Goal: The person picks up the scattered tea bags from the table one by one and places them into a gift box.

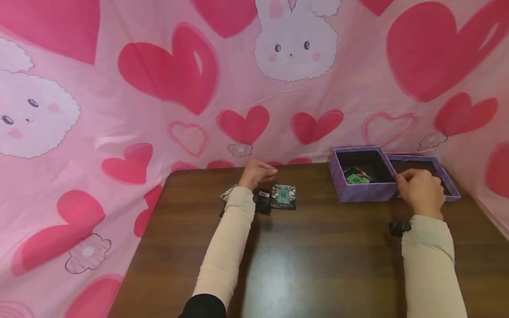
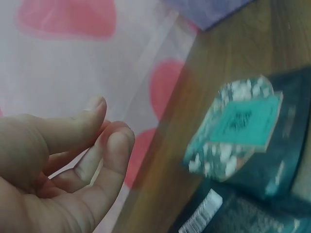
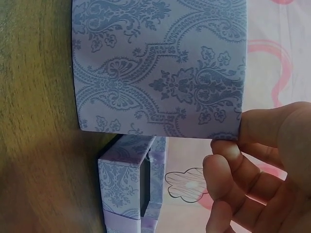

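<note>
While the left hand (image 1: 256, 173) hovers over the far edge of the dark brown wooden table (image 1: 318, 256), its fingers (image 2: 104, 145) are loosely curled and hold nothing. Just below and right of that hand lie small flat dark packets with teal labels (image 1: 283, 196), close beside the left wrist; one more pale packet (image 1: 228, 193) peeks out left of the sleeve. In the left wrist view the teal-labelled packet (image 2: 238, 128) lies apart from the fingers, not touched.

Well right of them, the open purple paisley-patterned cardboard box (image 1: 359, 176) sits directly left of the right hand (image 1: 419, 191), with green-labelled packets (image 1: 358, 177) inside it. The box's long side runs roughly across the table. The right hand pinches the near right corner of the box wall; the right wrist view shows its fingertips (image 3: 221, 148) on the patterned wall (image 3: 160, 68). Behind that hand lies the matching purple lid (image 1: 433, 170), touching the box. The right hand is nearer the box, the left nearer the loose packets.
</note>
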The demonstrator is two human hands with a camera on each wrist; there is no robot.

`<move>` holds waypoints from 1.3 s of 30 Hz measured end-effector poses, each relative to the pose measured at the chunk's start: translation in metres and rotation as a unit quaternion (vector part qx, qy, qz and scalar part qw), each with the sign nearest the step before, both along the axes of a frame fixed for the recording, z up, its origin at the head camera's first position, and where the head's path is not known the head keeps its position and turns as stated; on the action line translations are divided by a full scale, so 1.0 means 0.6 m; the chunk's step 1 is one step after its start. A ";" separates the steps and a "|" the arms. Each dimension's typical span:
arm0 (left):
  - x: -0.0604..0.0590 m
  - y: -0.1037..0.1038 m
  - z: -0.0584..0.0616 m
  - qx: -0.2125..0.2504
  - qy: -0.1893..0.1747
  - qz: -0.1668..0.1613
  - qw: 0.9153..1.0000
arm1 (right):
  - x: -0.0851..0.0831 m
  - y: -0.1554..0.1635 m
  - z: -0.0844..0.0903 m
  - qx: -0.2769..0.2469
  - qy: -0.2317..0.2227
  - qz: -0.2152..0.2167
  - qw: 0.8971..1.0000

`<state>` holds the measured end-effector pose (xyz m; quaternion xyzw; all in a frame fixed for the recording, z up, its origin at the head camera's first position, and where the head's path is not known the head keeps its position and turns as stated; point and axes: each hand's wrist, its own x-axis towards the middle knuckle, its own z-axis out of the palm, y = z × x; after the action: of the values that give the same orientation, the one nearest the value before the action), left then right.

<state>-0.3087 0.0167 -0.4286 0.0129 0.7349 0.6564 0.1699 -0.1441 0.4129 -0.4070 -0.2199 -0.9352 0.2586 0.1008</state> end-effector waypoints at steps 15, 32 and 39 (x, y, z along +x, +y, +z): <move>-0.010 -0.001 -0.043 -0.188 -0.017 0.048 0.981 | 0.003 -0.001 -0.001 0.004 0.002 0.000 1.000; -0.012 0.010 -0.052 -0.222 -0.026 0.035 0.974 | 0.002 -0.004 -0.002 -0.001 -0.008 0.007 1.000; -0.008 0.005 -0.036 -0.166 -0.025 0.006 0.986 | 0.002 -0.003 0.002 -0.004 -0.016 0.003 1.000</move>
<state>-0.3135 0.0199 -0.4503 -0.0364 0.8295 0.5262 0.1839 -0.1431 0.4110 -0.4058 -0.2217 -0.9362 0.2593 0.0843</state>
